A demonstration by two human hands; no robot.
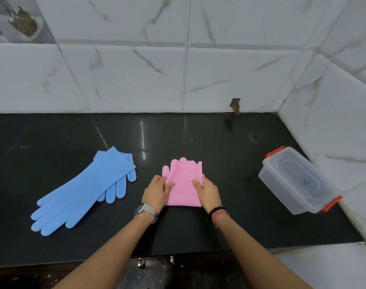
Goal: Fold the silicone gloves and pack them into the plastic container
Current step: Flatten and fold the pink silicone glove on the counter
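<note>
Counter: dark polished worktop (198, 138) under your hands, marble tile behind.
Left hand (156, 191): your fingers pinch the pink gloves' (183, 182) left edge, thumb on top.
Right hand (208, 191): pinches the right edge likewise.
Fold: keep both edges level and press the crease flat (silicone likely springs back).
Beyond your fingertips: the pink fingers poke out.
Left of your fingers: blue gloves (84, 190), unfolded.
Right of your fingers: plastic container (296, 180), lid on, well apart.

A glossy black tabletop (198, 138) runs back to a wall of white marble-veined tiles (123, 76). One tile has a small chipped hole (235, 105) at its base, and another broken patch (24, 22) shows at upper left.
</note>
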